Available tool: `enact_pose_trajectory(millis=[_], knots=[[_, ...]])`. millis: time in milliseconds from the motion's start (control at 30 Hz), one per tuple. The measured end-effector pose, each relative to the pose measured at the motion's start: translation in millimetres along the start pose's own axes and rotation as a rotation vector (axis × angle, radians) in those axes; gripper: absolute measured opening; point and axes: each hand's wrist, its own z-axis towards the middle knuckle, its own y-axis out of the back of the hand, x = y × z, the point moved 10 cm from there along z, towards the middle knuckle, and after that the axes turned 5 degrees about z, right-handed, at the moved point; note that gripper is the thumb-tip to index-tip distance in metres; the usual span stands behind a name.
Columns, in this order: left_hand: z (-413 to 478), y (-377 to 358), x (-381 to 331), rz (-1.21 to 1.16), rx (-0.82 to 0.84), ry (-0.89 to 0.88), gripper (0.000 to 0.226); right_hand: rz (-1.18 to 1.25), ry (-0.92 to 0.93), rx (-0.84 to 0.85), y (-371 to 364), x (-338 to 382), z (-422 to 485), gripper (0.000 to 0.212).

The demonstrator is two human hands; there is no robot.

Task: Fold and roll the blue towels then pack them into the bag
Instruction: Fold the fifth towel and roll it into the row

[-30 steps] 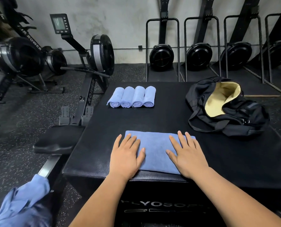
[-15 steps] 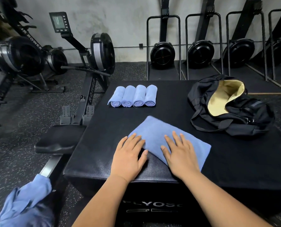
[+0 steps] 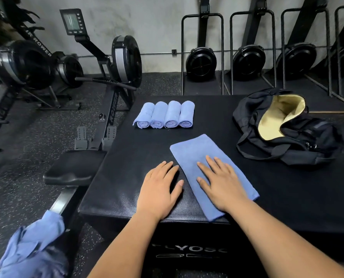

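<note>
Towel [image 3: 195,149], folded, lies under the flat, spread right hand [image 3: 224,185], the left hand [image 3: 160,189] spread flat on the box [image 3: 127,167] at its nine o'clock, the bag [image 3: 307,141] at two o'clock.

Folded towel [image 3: 203,155] between rolled towels [image 3: 165,115] and bag [image 3: 287,135]

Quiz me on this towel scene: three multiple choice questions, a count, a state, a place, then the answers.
1. How many rolled towels lie in the row? A) two B) four C) six
2. The bag is: A) zipped shut B) open, pale lining showing C) hanging from a hook
3. The right hand rests on: A) the bag B) the rolled towels C) the folded towel
Answers: 1 B, four rolls lie side by side. 2 B, its mouth gapes on yellow lining. 3 C, its fingers lie flat on the cloth.
</note>
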Motion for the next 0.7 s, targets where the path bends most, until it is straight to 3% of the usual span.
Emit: enact_pose_trajectory(millis=[233,367,467,700], knots=[[-0.1,-4.5,-2.8,-0.060,0.030,-0.084,0.057,0.198,-0.231,-0.004,-14.2,32.1,17.1,0.059],[2.0,-10.1,-2.1,-0.020,0.084,-0.079,0.060,0.287,-0.092,0.046,-8.1,21.0,16.0,0.054],[2.2,-12.5,-1.3,-0.009,0.106,-0.079,0.064,0.040,0.098,0.028,-2.9,6.9,-7.6,0.063],[-2.3,-8.7,-14.9,-0.105,0.060,-0.140,0.049,-0.038,0.191,0.018,-0.7,-24.1,-47.6,0.069]])
